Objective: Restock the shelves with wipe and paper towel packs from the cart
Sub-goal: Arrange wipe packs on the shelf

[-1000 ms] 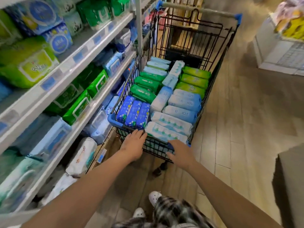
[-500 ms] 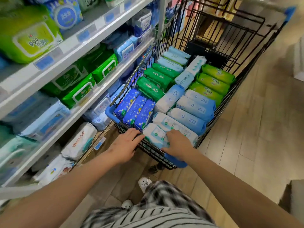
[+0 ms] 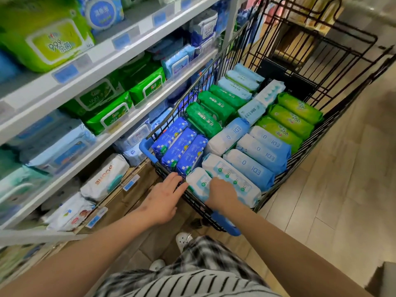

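The right grip (image 3: 221, 195) covers part of a white pack (image 3: 197, 181), its fingertips tucked out of sight, probably curled round it. Blue price tags (image 3: 65, 73) on the shelves (image 3: 100, 54) smear past reading; the left edge crops the nearest shelf packs (image 3: 12, 189).

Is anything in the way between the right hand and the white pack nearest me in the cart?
Nothing visible. The right hand grips the white pack at the near end of the cart; the left hand rests open beside it.
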